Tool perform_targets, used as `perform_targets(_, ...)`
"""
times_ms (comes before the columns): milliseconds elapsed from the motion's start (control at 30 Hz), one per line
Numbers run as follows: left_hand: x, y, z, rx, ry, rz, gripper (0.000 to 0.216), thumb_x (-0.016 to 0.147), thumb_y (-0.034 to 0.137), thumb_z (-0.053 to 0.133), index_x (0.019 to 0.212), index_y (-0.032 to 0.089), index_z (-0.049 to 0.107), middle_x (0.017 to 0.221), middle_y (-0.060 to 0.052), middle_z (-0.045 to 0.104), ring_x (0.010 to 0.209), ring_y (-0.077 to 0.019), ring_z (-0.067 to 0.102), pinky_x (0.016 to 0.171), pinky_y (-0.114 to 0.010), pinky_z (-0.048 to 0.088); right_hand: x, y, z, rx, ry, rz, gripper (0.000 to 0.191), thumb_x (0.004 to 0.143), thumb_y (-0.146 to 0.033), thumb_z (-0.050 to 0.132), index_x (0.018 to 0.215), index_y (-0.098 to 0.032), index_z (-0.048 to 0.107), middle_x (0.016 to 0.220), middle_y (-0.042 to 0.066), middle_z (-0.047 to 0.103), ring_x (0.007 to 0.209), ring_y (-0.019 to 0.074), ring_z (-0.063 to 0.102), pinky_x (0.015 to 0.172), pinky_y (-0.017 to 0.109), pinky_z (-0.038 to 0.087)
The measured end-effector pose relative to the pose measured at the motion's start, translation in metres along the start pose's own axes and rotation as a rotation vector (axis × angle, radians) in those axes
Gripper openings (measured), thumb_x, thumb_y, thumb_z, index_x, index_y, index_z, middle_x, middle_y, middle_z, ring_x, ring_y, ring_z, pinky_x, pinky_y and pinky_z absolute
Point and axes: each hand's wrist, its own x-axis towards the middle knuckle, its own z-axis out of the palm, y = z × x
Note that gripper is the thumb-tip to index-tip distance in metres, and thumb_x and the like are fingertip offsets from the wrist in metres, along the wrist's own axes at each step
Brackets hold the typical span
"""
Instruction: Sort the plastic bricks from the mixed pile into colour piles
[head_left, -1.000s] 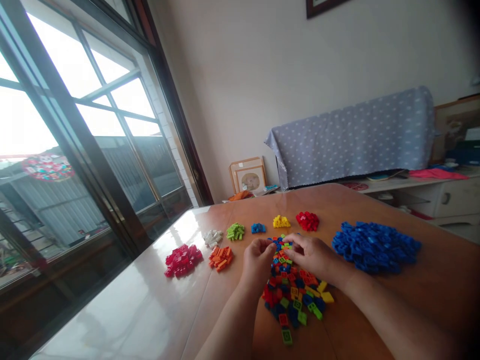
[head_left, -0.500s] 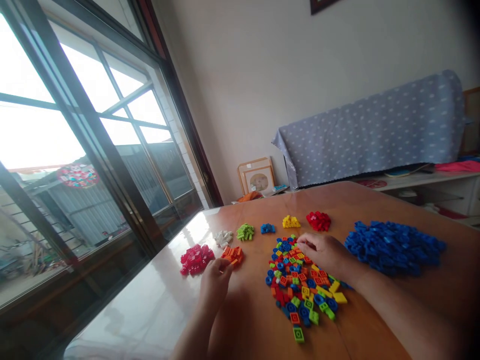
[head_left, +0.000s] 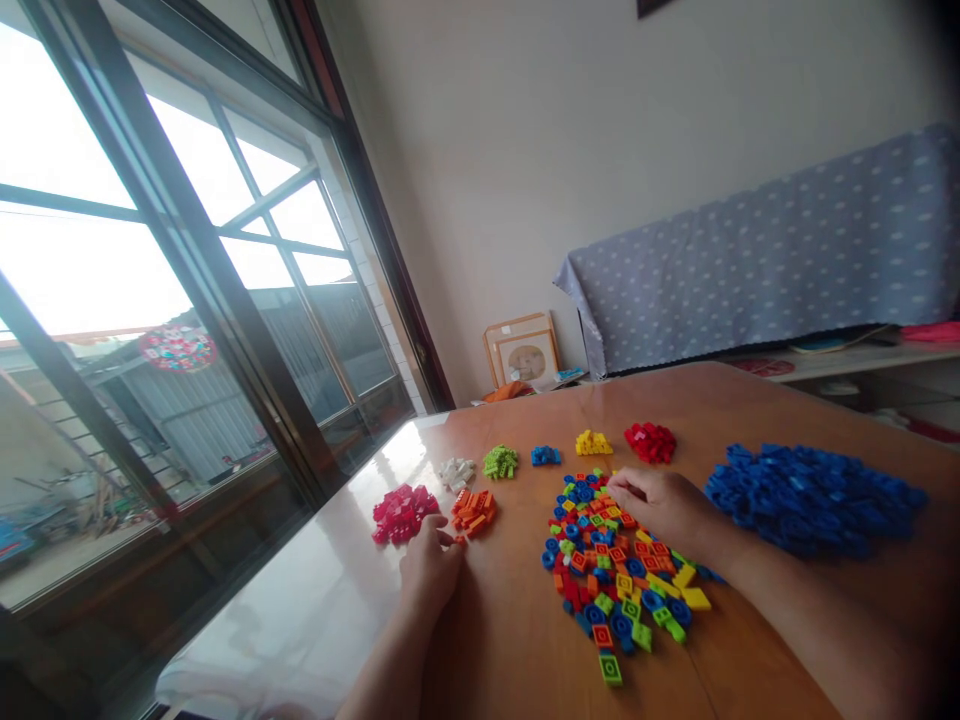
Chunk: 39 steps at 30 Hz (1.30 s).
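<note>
My left hand [head_left: 431, 560] rests low over the table beside the small orange brick pile [head_left: 474, 510], its thumb and forefinger slightly apart. A single orange brick [head_left: 460, 541] lies just off its fingertips. A dark pink brick pile [head_left: 405, 512] is right behind that hand. My right hand [head_left: 649, 497] reaches over the far right part of the mixed brick heap [head_left: 600, 560], fingers curled and pressed together at the bricks. What they hold, if anything, is hidden. The heap mixes blue, red, orange, yellow and green pieces.
Along the back stand small piles: white [head_left: 456, 472], green [head_left: 500, 461], blue [head_left: 546, 456], yellow [head_left: 593, 443] and red [head_left: 650, 442] bricks. A large blue brick pile [head_left: 814, 500] lies right, beyond my right forearm. The wooden table [head_left: 510, 640] borders a window on the left.
My left hand has drawn back slightly from the orange pile, and an orange brick shows by its fingertips. My right hand stays at the mixed heap. The view has shifted a little left.
</note>
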Motion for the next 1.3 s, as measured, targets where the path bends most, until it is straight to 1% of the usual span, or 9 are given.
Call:
perform_targets(300, 0.015, -0.002, 0.005, 0.008, 0.005, 0.022, 0.036, 0.080, 0.022, 0.064, 0.114, 0.021, 0.053, 0.090, -0.001, 0.072, 0.086, -0.0181, 0.067, 0.069, -0.025, 0.040, 0.004, 0.009, 0.007, -0.014, -0.012, 0.011, 0.032, 0.093, -0.046, 0.046, 0.085, -0.023, 0.067, 0.065, -0.002, 0.063, 0.062, 0.0165, 0.058, 0.058, 0.026, 0.035)
perform_targets(633, 0.022, -0.004, 0.010, -0.085, 0.029, 0.043, 0.037, 0.079, 0.017, 0.061, 0.115, 0.017, 0.054, 0.085, -0.002, 0.071, 0.082, -0.0184, 0.067, 0.072, -0.026, 0.043, 0.003, 0.009, 0.007, 0.011, 0.008, 0.007, 0.032, 0.092, -0.046, 0.047, 0.083, -0.022, 0.067, 0.067, 0.000, 0.065, 0.063, 0.0173, 0.057, 0.059, 0.027, 0.036)
perform_targets(833, 0.022, -0.004, 0.010, -0.109, 0.051, 0.074, 0.038, 0.080, 0.019, 0.063, 0.117, 0.018, 0.054, 0.091, -0.003, 0.072, 0.087, -0.0192, 0.068, 0.078, -0.027, 0.045, 0.004, 0.010, 0.007, 0.000, 0.009, -0.007, 0.031, 0.093, -0.044, 0.047, 0.082, -0.023, 0.066, 0.066, -0.001, 0.065, 0.064, 0.0174, 0.060, 0.061, 0.026, 0.038)
perform_targets(1000, 0.021, -0.003, 0.010, -0.109, 0.049, 0.102, 0.041, 0.082, 0.020, 0.061, 0.122, 0.017, 0.053, 0.096, -0.004, 0.072, 0.090, -0.0192, 0.067, 0.080, -0.028, 0.045, 0.004, 0.009, 0.007, 0.002, 0.024, -0.012, 0.029, 0.093, -0.042, 0.047, 0.081, -0.023, 0.066, 0.067, -0.001, 0.065, 0.065, 0.0172, 0.060, 0.061, 0.026, 0.038)
perform_targets(1167, 0.020, -0.003, 0.009, -0.082, 0.062, 0.084, 0.043, 0.081, 0.021, 0.059, 0.124, 0.017, 0.053, 0.098, -0.005, 0.072, 0.092, -0.0212, 0.065, 0.081, -0.031, 0.045, 0.004, 0.006, 0.006, 0.005, 0.029, -0.011, 0.031, 0.092, -0.044, 0.048, 0.077, -0.022, 0.064, 0.064, -0.001, 0.064, 0.063, 0.0169, 0.059, 0.059, 0.026, 0.037)
perform_targets(1300, 0.016, 0.004, 0.005, -0.032, 0.105, 0.112, 0.044, 0.081, 0.020, 0.057, 0.124, 0.017, 0.054, 0.102, -0.007, 0.071, 0.096, -0.0233, 0.064, 0.082, -0.032, 0.045, 0.005, 0.007, 0.005, 0.037, 0.070, 0.003, 0.035, 0.094, -0.047, 0.046, 0.083, -0.022, 0.068, 0.065, 0.000, 0.064, 0.062, 0.0174, 0.058, 0.061, 0.026, 0.038)
